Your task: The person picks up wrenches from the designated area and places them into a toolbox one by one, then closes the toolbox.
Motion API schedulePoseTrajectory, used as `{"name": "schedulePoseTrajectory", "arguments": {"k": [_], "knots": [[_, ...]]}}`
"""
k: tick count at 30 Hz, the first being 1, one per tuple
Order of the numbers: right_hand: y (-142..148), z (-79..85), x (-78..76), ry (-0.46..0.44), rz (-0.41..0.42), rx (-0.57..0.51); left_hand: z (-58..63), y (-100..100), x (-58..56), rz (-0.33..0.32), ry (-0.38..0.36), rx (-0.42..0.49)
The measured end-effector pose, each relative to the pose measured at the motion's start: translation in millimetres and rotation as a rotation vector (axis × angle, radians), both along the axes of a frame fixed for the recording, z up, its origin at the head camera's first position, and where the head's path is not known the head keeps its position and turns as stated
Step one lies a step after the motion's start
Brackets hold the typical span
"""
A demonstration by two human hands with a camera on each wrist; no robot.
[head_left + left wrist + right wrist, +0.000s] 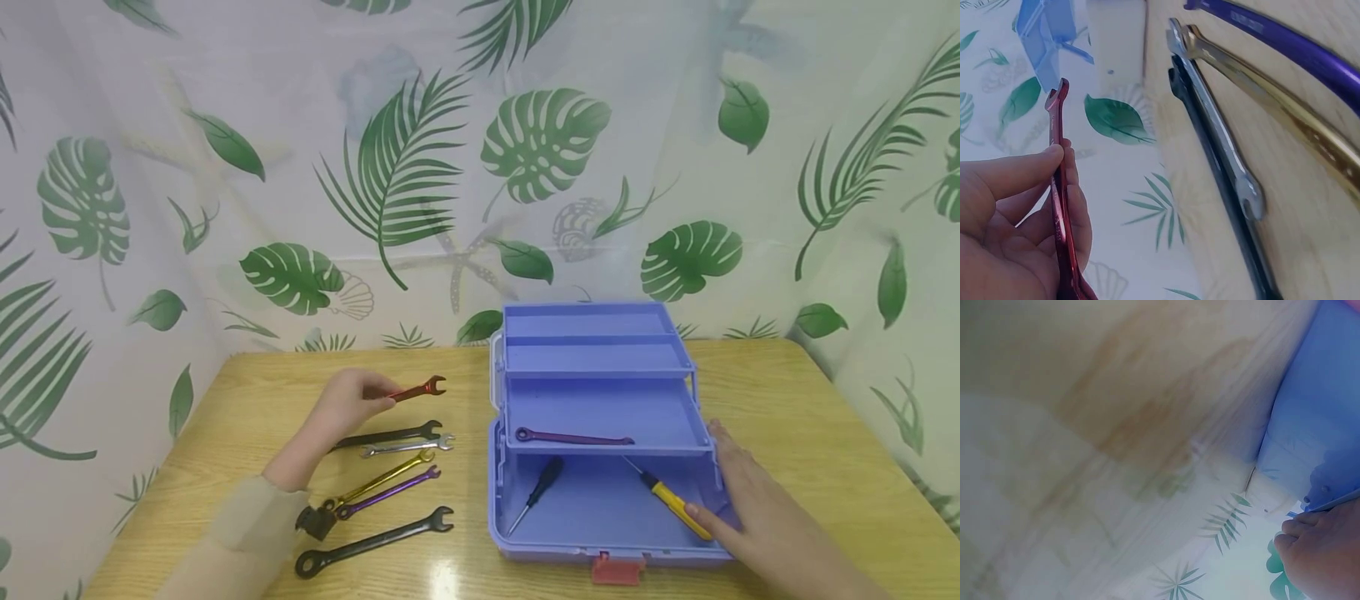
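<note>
The left hand pinches the red wrench above the table, toward its back edge, while the right hand grips the toolbox: seemingly a pick-up step, next needing a steady pinch.

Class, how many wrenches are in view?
7: red wrench in the left hand; black, silver, gold, purple, nearer black on the table; one purplish in the toolbox tray. Others may be hidden.

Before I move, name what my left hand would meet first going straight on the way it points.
Likely the blue toolbox, on its left side, with the red wrench in your left hand touching first; depth and height are hard to judge, so a miss is possible.
</note>
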State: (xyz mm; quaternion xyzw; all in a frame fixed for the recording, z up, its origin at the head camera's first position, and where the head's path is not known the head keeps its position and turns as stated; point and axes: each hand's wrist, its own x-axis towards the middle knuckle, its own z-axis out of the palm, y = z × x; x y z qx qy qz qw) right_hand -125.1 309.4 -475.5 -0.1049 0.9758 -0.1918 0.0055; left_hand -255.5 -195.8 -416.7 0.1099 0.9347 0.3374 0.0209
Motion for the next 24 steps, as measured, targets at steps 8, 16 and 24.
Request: {"name": "schedulePoseTrajectory", "arguments": {"k": [8,16,24], "knots": [[-1,0.5,1.1,0.003,-0.005,0.013,11.0,17,4.3,-0.054,0.026,0.014],[-1,0.0,1.6,0.004,-0.003,0.013,14.7,34,6.2,-0.092,0.057,0.04],[0,-1.2,1.4,0.016,0.001,-0.004,17.6,55,8.4,-0.138,0.034,0.059]]}}
